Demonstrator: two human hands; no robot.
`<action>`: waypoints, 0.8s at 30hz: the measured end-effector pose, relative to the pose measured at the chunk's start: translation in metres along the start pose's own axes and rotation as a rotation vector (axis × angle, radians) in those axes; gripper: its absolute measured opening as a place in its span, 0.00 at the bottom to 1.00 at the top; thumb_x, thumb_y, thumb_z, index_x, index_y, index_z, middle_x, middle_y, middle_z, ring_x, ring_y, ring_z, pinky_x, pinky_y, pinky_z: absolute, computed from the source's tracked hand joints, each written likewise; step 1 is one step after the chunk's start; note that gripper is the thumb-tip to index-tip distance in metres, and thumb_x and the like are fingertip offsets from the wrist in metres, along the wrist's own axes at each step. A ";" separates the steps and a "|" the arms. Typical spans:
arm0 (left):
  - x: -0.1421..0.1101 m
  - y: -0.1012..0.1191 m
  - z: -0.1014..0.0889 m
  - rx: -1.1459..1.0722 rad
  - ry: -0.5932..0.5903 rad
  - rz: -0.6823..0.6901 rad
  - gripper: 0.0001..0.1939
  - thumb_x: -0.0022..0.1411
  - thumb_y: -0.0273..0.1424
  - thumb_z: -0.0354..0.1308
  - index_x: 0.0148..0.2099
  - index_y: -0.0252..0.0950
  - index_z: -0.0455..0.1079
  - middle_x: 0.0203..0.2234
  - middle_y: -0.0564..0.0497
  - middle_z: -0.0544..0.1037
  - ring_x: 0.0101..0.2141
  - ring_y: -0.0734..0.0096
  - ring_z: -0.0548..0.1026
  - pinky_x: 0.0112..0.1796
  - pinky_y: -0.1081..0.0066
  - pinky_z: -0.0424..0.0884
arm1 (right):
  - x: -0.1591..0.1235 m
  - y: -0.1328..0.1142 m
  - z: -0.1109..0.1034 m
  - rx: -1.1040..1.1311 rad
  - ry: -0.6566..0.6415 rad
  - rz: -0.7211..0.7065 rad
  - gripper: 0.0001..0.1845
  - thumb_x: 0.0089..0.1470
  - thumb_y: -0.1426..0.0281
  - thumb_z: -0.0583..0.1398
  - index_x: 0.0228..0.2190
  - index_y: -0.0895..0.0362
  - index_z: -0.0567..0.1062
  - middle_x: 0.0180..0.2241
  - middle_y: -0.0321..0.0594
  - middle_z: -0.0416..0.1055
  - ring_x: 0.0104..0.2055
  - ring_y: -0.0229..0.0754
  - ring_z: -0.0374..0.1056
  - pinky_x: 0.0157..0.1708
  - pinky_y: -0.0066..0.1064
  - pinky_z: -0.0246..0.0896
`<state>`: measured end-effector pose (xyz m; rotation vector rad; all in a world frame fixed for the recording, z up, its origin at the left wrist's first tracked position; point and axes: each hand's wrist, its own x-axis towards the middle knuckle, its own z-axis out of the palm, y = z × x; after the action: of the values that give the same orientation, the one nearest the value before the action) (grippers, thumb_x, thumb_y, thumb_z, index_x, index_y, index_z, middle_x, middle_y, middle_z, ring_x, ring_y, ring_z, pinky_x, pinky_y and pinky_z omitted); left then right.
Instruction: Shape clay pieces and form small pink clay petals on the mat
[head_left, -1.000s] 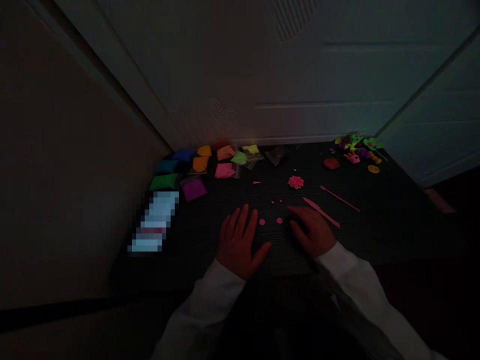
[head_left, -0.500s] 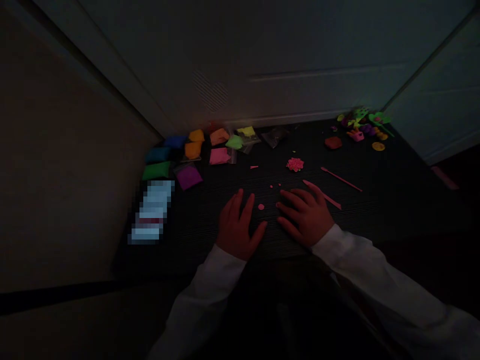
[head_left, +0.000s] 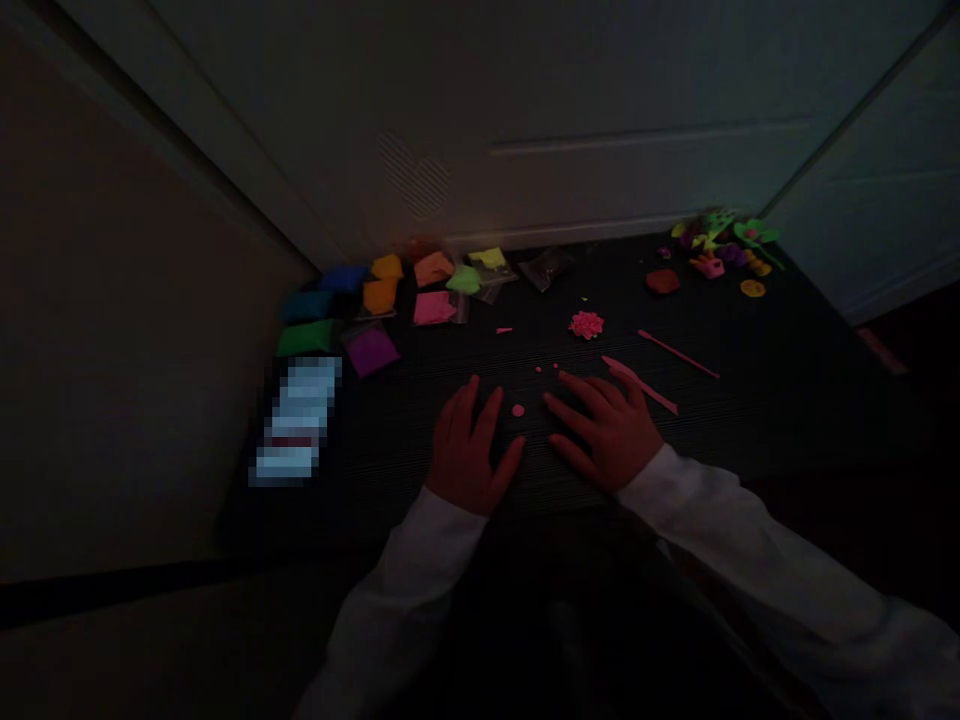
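Note:
My left hand point(head_left: 465, 455) lies on the dark tabletop with its fingers spread, just left of a small flat pink clay disc point(head_left: 518, 410). On the disc's other side my right hand point(head_left: 606, 430) rests palm down, fingers apart. Neither hand holds anything. Two tiny pink bits point(head_left: 547, 367) sit beyond the right fingertips. A pink clay modelling knife point(head_left: 652, 392) lies beside the right hand, partly behind its fingers. Farther out are a pink petalled clay flower point(head_left: 586, 325), a thin pink tool point(head_left: 679, 354) and a small pink sliver point(head_left: 504, 330).
Bags of coloured clay point(head_left: 373, 350) line the table's back left, near a pixelated bright screen point(head_left: 296, 420). Finished clay figures point(head_left: 724, 240) cluster at the back right, by a reddish-brown lump point(head_left: 662, 282) and a yellow disc point(head_left: 753, 288). A pale panel point(head_left: 600, 180) borders the back edge.
The whole view has shifted slightly, so everything appears a little farther left and up. Both hands stay spread on the table, with only slight finger movement. The clay pieces have not visibly moved.

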<state>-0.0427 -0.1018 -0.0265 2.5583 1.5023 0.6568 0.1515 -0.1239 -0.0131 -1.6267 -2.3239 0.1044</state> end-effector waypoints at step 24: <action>-0.004 -0.016 0.011 -0.006 0.088 -0.002 0.26 0.54 0.34 0.49 0.55 0.37 0.52 0.54 0.43 0.53 0.52 0.56 0.55 0.49 0.55 0.56 | 0.019 0.004 0.031 0.269 0.333 0.324 0.09 0.47 0.70 0.53 0.28 0.56 0.74 0.40 0.46 0.67 0.44 0.45 0.62 0.46 0.44 0.56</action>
<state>-0.0527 -0.0959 -0.0422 2.5547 1.5263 0.7815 0.1401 -0.1018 -0.0392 -1.7154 -1.7110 0.1902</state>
